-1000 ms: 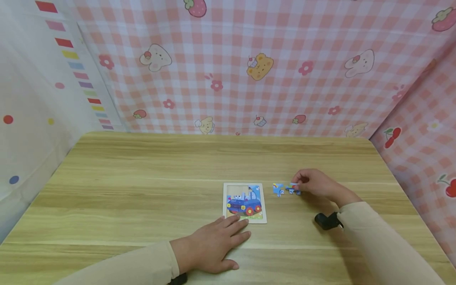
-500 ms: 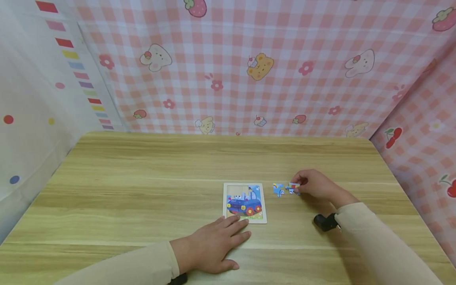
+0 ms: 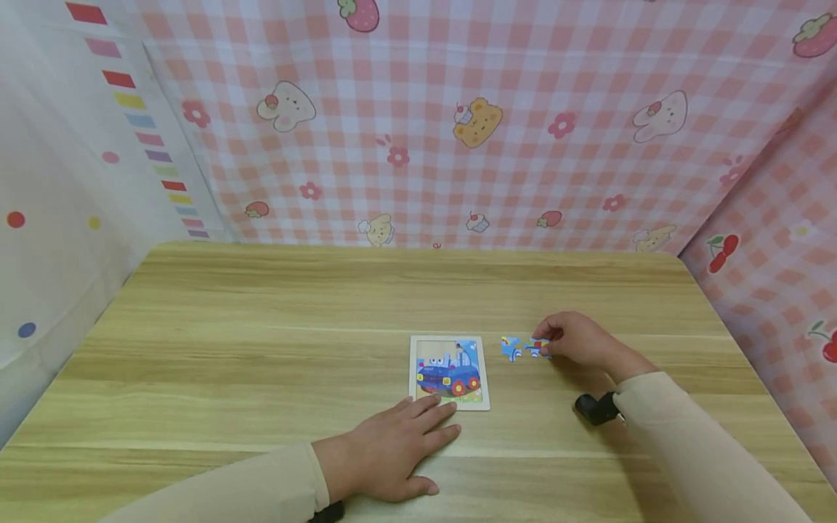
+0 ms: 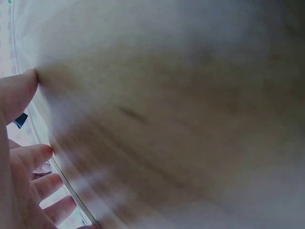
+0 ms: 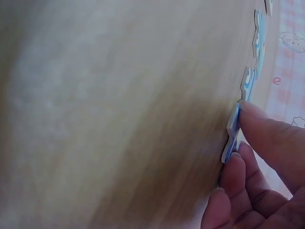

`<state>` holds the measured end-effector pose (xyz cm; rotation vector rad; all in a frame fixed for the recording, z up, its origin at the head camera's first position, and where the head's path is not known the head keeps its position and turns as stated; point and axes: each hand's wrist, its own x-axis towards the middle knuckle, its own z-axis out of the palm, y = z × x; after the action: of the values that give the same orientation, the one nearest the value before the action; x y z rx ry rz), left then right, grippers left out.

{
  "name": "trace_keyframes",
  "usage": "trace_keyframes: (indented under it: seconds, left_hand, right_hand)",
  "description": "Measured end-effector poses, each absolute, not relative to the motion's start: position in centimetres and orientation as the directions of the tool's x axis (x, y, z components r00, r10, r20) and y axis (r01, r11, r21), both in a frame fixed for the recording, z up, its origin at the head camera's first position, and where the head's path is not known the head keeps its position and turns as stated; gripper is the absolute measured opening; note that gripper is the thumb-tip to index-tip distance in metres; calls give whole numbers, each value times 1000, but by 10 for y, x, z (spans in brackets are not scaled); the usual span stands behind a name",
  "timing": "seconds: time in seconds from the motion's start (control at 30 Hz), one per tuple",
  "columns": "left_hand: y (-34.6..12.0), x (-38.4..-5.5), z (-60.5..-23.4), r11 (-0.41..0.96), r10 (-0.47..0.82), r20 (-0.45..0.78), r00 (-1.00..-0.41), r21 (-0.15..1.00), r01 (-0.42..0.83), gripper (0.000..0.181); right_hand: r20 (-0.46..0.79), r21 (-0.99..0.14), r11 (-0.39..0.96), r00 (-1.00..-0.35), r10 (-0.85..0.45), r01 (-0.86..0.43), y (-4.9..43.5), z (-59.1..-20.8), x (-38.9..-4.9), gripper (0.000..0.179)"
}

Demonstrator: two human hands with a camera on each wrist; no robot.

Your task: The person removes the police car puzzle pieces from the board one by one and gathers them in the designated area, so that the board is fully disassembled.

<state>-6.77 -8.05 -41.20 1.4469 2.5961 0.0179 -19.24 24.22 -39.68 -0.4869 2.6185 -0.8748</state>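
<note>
In the head view, a shallow white-framed jigsaw puzzle (image 3: 486, 378) holds a picture of a blue car with red wheels. Bare backing shows at its upper left. My left hand (image 3: 392, 447) lies with fingers spread, fingertips over the puzzle's lower edge. Right of the frame, a blue puzzle piece (image 3: 510, 349) lies flat on the table. My right hand (image 3: 578, 340) pinches another puzzle piece (image 5: 232, 131) between thumb and fingers, as the right wrist view shows. That piece is tilted, close to a neighbouring puzzle piece (image 5: 247, 85); whether they touch I cannot tell.
Everything lies on a wood-grain table (image 3: 294, 312). A pink checked cloth (image 3: 418, 131) hangs behind it, with more cloth at both sides. A black device (image 3: 596, 409) sits under the right sleeve.
My right hand has shifted very slightly left, and the piece at its fingertips has changed its tilt a little. My left hand and the puzzle frame have stayed put.
</note>
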Motion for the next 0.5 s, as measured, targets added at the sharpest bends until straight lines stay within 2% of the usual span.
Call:
trace_keyframes:
  seconds: [0.33, 0.5]
  left_hand:
    - [-81, -68, -412, 524, 849, -137, -511, 89, 847, 68]
    - [-81, -68, -411, 524, 849, -135, -511, 87, 847, 68]
  right_hand:
    - [-228, -610, 769, -887, -401, -191, 240, -393, -193, 15]
    - [-189, -587, 780, -900, -393, -217, 234, -387, -194, 21]
